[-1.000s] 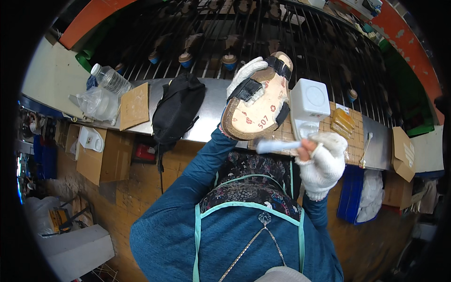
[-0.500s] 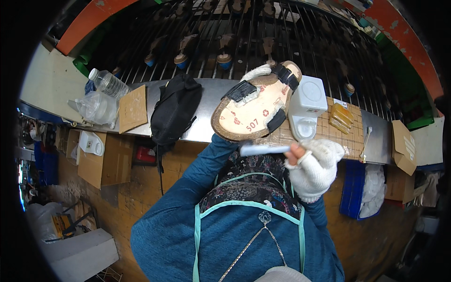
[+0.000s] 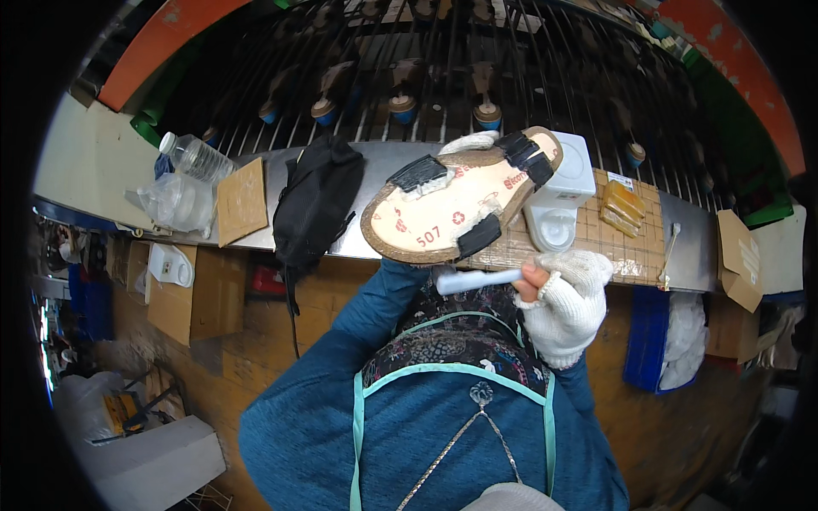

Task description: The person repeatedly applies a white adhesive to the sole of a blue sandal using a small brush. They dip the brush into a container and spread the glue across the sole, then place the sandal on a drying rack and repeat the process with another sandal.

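Note:
A sandal (image 3: 460, 209) is held up bottom side towards me, tilted, with a pale board printed in red, a brown rim and black strap ends folded over its edges. My left hand (image 3: 470, 142) grips it from behind; only part of its white glove shows past the far edge, and most of the fingers are hidden. In my right hand (image 3: 567, 302), in a white glove with bare fingertips, is a white-handled brush (image 3: 481, 280), pinched by the thumb and finger. Its head is near the sandal's near edge, blurred, and I cannot tell whether they touch.
Behind the sandal stands a white dispenser (image 3: 562, 183) on a cardboard sheet (image 3: 643, 255), beside a yellow block (image 3: 623, 207). A black bag (image 3: 317, 200), cardboard piece (image 3: 242, 202) and plastic bottle (image 3: 198, 157) lie left. Beyond is a rack of bars (image 3: 366, 128) carrying several shoes.
The sandal has turned slightly and shifted, its toe end to the left and lower. The right hand and brush have moved a little to the left and down.

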A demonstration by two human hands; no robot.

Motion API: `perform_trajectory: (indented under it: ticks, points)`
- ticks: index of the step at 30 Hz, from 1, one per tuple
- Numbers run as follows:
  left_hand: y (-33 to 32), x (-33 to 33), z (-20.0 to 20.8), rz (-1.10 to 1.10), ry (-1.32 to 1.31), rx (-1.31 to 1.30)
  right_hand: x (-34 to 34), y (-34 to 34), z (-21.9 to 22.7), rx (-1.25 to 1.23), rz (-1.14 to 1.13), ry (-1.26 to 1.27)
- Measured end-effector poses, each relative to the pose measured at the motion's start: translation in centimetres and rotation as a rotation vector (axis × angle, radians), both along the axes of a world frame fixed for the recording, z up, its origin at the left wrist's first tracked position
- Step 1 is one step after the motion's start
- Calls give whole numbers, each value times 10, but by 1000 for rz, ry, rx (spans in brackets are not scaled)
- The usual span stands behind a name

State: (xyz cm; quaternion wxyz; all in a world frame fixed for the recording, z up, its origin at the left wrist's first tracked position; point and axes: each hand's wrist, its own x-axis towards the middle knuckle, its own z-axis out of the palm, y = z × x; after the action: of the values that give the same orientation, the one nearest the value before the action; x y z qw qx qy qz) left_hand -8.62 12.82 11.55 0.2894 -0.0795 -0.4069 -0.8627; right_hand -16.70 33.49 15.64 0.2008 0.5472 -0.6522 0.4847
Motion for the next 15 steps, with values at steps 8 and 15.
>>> perform_trajectory:
  ticks: [8, 15]
  points:
    - [-9, 3, -13, 459, -68, -33, -63, 55, -48, 326, -405, -499]
    - [-39, 29, -69, -223, 182, 728, -95, 58, -96, 479, -637, 37]
